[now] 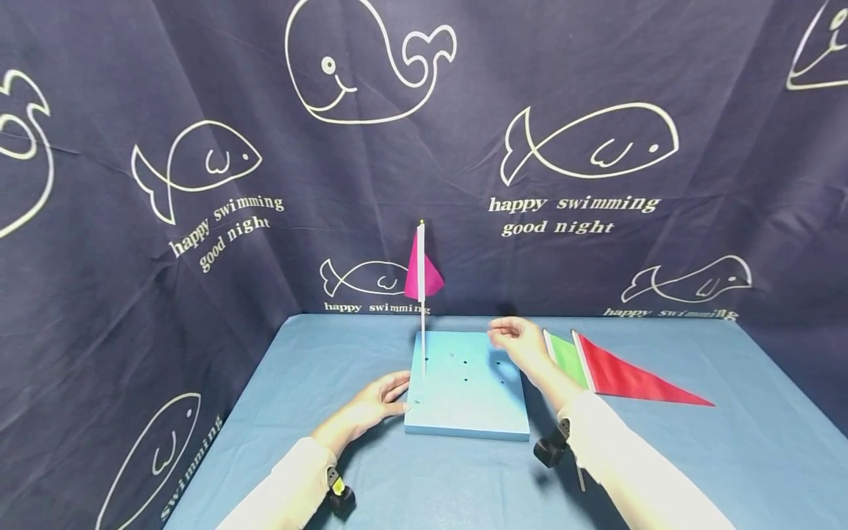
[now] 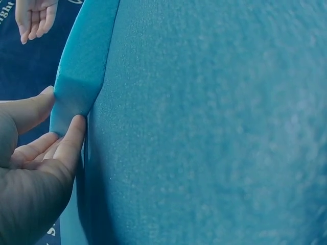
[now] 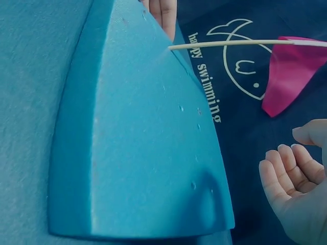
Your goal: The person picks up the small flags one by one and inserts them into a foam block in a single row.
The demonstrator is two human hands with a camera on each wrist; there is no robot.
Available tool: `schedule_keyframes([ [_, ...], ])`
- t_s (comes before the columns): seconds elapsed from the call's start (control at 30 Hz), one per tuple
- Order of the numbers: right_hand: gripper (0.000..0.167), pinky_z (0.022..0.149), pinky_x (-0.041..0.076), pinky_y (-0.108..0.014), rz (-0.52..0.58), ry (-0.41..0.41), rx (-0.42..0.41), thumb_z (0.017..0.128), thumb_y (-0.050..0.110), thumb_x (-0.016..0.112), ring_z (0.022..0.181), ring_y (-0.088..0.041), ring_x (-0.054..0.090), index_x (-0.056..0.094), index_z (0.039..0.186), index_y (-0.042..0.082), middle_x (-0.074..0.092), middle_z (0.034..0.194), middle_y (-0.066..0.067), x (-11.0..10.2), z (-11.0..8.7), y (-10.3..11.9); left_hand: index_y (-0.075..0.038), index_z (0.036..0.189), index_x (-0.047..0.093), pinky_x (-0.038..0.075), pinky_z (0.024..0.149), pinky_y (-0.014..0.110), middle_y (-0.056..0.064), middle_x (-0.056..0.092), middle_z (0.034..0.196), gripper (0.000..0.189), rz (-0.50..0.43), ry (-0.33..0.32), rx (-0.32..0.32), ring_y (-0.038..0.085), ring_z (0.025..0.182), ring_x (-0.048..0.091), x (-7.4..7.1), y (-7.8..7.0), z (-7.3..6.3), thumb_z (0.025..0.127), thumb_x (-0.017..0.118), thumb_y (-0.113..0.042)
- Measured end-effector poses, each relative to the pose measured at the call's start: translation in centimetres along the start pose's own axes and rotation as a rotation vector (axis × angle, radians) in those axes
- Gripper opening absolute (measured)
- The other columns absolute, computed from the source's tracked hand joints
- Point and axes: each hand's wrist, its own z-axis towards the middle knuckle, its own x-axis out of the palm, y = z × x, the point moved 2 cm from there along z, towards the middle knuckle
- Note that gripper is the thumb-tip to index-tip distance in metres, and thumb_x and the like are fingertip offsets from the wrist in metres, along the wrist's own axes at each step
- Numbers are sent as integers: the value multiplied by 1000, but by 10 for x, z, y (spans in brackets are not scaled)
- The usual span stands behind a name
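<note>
A light blue board (image 1: 470,408) with small holes lies on the cloth-covered table. From its left part rises a thin stick bearing a pink flag (image 1: 430,278); the right wrist view shows the same pink flag (image 3: 294,74). My left hand (image 1: 371,405) touches the board's left edge with thumb and fingers fairly straight, as the left hand (image 2: 36,153) in the left wrist view also shows. Above the board's far right corner hovers my right hand (image 1: 523,344). Holding nothing, the right hand (image 3: 296,189) has its fingers loosely bent, apart from board and flag.
Right of the board, a green flag (image 1: 565,357) and a long red pennant (image 1: 629,374) lie on the table, partly behind my right forearm. A dark curtain (image 1: 397,162) with white fish drawings hangs behind the table.
</note>
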Motion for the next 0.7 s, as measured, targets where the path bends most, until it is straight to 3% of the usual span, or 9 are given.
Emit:
schedule_keyframes([
  [0.2, 31, 72, 59, -21, 45, -5, -20, 88, 0, 65, 72, -2, 65, 61, 114, -16, 70, 92, -19, -10, -7, -8, 11, 146, 28, 42, 108, 38, 29, 29, 153, 69, 10, -1, 0, 40, 143, 28, -1, 1, 1, 88, 64, 3],
  [0.4, 34, 73, 59, -21, 47, -17, 0, 89, 4, 66, 74, -10, 70, 61, 116, -15, 71, 88, -8, -19, -10, -13, 11, 146, 28, 38, 111, 42, 29, 30, 152, 69, 18, -3, -1, 40, 143, 29, -2, 0, 2, 88, 64, 3],
  [0.7, 33, 71, 54, -13, -66, -32, -17, 89, 7, 67, 73, 5, 62, 63, 116, -11, 71, 96, -15, -37, -14, -17, 11, 146, 29, 41, 109, 39, 29, 31, 152, 67, 34, -11, 7, 40, 142, 29, 0, 1, 0, 89, 64, 3],
])
